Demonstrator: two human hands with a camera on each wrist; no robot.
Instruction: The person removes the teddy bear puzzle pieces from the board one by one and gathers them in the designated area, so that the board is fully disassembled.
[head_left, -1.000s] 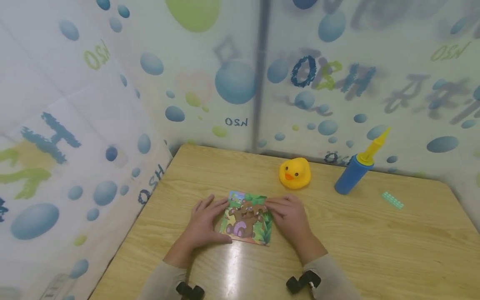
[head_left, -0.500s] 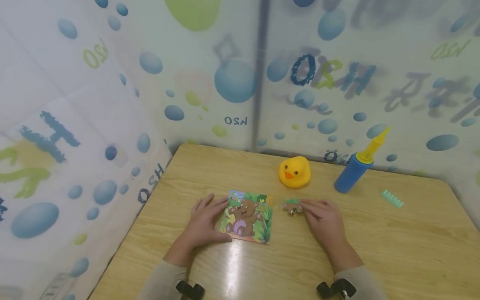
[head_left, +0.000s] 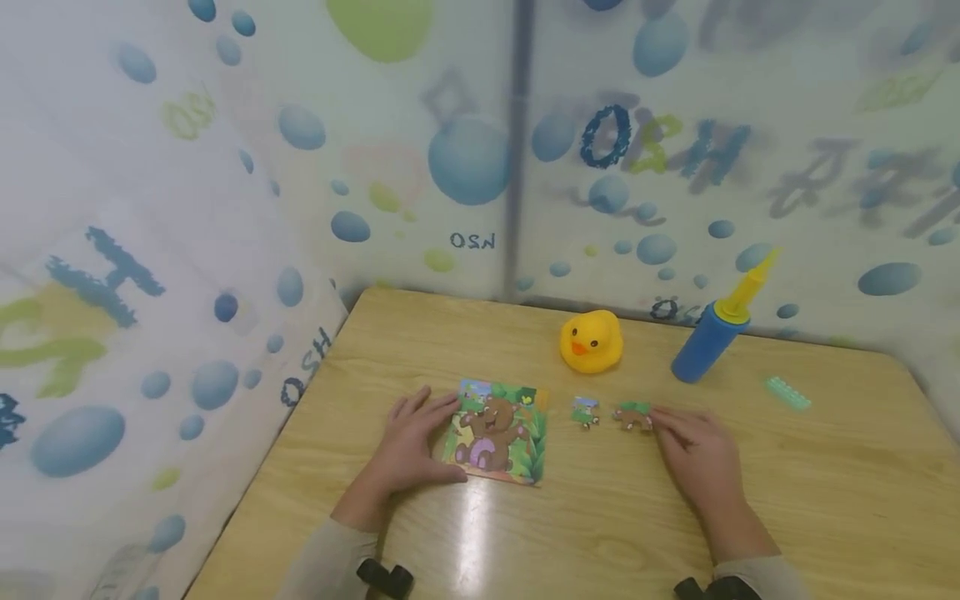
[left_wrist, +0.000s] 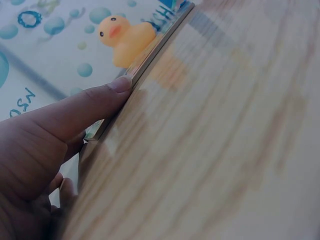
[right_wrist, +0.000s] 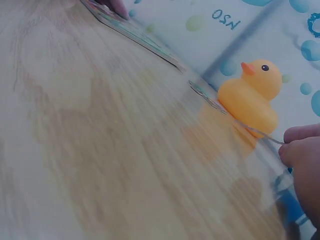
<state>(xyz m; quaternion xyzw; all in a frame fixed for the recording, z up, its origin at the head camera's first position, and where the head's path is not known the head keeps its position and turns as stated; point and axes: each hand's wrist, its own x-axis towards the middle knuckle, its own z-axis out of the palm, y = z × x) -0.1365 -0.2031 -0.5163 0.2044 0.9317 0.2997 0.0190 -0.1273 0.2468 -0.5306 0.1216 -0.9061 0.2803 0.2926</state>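
In the head view a square jigsaw puzzle board (head_left: pixel 497 433) with a brown bear picture lies on the wooden table. My left hand (head_left: pixel 408 442) rests at its left side, fingers fairly straight, thumb along the front edge. The left wrist view shows that thumb (left_wrist: pixel 90 107) touching the board's edge. To the board's right, my right hand (head_left: pixel 697 454) pinches a small jigsaw piece (head_left: pixel 632 417) with brown and green print. A second jigsaw piece (head_left: pixel 585 412) lies between that piece and the board. Edge-on in the right wrist view, the held piece (right_wrist: pixel 267 136) appears thin.
Behind the loose pieces sits a yellow rubber duck (head_left: pixel 591 342). A blue hand pump (head_left: pixel 708 342) with a yellow nozzle stands farther right, and a pale green studded strip (head_left: pixel 787 392) lies beyond it. Printed walls border the table's (head_left: pixel 825 500) back and left.
My right hand has moved right from the board with the pinched jigsaw piece. A second piece now shows separately beside it, and the board's upper right is uncovered. My left hand has stayed put.
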